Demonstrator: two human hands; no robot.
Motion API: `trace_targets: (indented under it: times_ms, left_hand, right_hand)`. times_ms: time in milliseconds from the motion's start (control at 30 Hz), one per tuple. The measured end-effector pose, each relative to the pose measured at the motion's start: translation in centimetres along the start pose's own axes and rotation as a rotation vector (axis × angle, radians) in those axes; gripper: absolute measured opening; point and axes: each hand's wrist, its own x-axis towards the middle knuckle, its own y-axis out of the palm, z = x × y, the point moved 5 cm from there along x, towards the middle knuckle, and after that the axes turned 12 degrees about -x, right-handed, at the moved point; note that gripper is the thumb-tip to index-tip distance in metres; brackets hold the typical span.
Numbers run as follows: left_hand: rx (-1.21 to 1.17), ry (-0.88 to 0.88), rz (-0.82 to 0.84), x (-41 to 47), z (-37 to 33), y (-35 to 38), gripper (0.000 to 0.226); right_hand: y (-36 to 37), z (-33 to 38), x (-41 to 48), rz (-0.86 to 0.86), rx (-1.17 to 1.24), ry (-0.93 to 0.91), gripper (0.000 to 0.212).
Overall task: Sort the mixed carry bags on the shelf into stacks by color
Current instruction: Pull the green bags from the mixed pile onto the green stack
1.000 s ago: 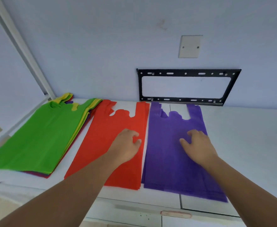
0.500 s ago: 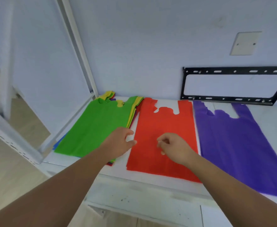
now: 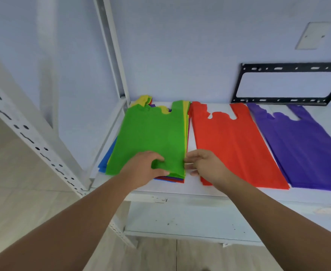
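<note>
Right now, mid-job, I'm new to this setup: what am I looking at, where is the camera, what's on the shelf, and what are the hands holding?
There is no machine here: a person works with two bare hands, and the one picture comes from a camera worn on the head, looking forward and down. On the white shelf lie three lots of carry bags. At the left is a mixed pile, with a green bag on top and yellow, blue and red edges showing beneath. Beside it lies a red stack, then a purple stack. The left hand grips the green bag near its front edge, bunching the fabric. The right hand pinches the mixed pile's right edge; how many layers it holds I cannot tell. A black metal bracket sits against the wall behind.
</note>
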Motion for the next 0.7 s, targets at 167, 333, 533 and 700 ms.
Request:
trace_targets:
  times_ms: [167, 333, 533, 700]
  left_hand:
    - [-0.122, 0.082, -0.034, 0.3, 0.3, -1.3, 0.027]
    - [-0.078, 0.089, -0.085, 0.8, 1.1, -1.5, 0.043]
    - [-0.052, 0.109, -0.095, 1.4, 1.3, -1.8, 0.046]
    - [-0.08, 0.089, -0.146, 1.9, 1.9, -1.8, 0.049]
  right_hand:
    - [-0.6, 0.3, -0.2, -0.085, -0.038, 0.029, 0.041]
    - [0.8, 0.3, -0.1, -0.059, 0.115, 0.082, 0.032]
    - [1.7, 0.4, 0.5, -0.012, 0.234, 0.17, 0.032]
    - [3.0, 0.8, 0.7, 0.166, 0.309, 0.289, 0.055]
